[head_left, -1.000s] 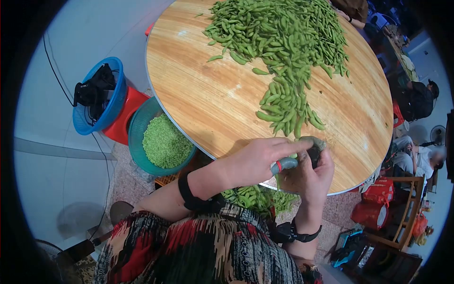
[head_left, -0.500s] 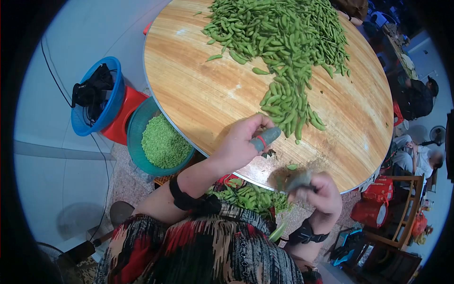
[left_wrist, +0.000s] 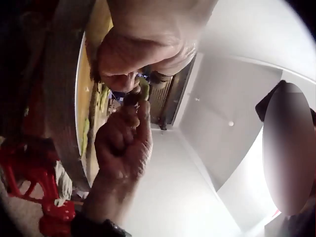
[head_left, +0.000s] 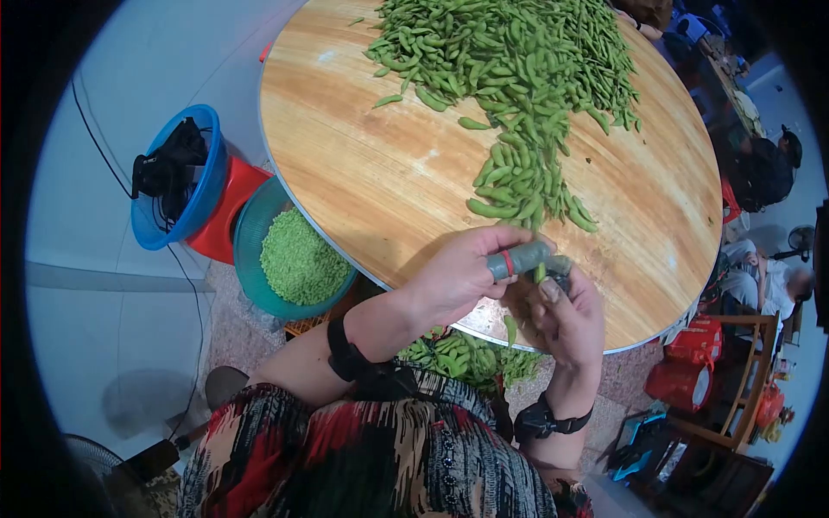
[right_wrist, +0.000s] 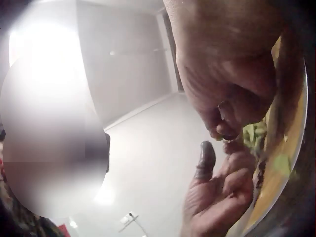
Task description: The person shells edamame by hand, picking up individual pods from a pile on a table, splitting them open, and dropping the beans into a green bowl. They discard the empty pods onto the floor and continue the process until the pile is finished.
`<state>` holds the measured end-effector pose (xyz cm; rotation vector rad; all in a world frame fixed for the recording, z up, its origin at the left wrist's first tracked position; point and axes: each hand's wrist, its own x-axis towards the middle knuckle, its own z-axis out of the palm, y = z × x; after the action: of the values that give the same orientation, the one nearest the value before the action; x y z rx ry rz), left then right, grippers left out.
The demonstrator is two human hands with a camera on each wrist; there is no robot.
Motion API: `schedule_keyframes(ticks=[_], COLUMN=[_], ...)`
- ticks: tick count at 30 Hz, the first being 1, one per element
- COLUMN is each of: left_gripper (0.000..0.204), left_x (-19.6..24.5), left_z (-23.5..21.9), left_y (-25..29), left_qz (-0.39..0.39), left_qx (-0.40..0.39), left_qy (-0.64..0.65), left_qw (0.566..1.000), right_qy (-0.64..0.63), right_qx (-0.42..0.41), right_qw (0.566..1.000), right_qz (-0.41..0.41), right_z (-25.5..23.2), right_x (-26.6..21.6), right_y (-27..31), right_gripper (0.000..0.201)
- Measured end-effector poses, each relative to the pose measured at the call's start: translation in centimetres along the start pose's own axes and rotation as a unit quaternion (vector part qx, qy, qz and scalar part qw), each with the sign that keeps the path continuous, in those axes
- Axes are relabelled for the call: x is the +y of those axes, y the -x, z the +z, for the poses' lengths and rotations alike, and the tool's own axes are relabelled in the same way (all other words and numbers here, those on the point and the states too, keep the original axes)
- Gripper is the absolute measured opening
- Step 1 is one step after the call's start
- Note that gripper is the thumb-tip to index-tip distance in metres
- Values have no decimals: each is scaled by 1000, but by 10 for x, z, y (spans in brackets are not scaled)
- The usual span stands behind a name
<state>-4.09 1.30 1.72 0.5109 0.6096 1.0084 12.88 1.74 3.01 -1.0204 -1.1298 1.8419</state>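
In the head view my left hand (head_left: 458,272), its thumb in a grey cover with a red band, meets my right hand (head_left: 572,321) above the near table edge. A green pod (head_left: 540,273) stands between their fingertips. My right thumb and fingers pinch it, and curled left fingers touch its upper end. The left wrist view shows the pod (left_wrist: 144,89) between left hand (left_wrist: 143,52) and right hand (left_wrist: 123,143). In the right wrist view the left hand (right_wrist: 219,192) reaches up to the right hand (right_wrist: 227,89), which hides most of the pod.
A heap of pods (head_left: 509,60) covers the far part of the round wooden table (head_left: 345,129). At left are a teal basket of shelled beans (head_left: 298,259) and a blue basin (head_left: 211,173) with black gear. More greens (head_left: 458,356) lie below the table edge. One pod (head_left: 510,331) is at that edge.
Half a second ago the hands were apart, the left near the pods and the right lower at the table edge. Now they have come together with a pod between them.
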Motion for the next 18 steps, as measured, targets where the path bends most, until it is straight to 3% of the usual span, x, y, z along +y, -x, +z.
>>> schedule_keyframes(ticks=[4,7,9,11,13,15,18], left_gripper=[8,6,8,10,13,18,23], left_x=[-6,-6,-10,-8,-6,-5,-8], left_z=[-2,2,-1,2,5,8,7], left_y=[-5,-4,-7,-5,-4,-2,-4], left_qz=[65,105,158,155,152,189,181], left_qx=[1,47,74,91,106,117,114], left_qy=[-23,-77,-171,-196,-222,-289,-261], left_qw=[998,990,970,964,957,931,941], right_qy=[-25,-50,-61,-72,-34,-63,-97], right_qx=[-27,-69,-70,-73,-24,-38,-51], right_qw=[999,996,995,994,999,997,993], right_qz=[10,24,28,31,33,34,34], right_z=[7,3,2,2,5,2,1], right_x=[-4,-1,0,0,1,1,3], right_y=[12,12,12,12,11,11,11], right_gripper=[29,30,30,30,29,28,25])
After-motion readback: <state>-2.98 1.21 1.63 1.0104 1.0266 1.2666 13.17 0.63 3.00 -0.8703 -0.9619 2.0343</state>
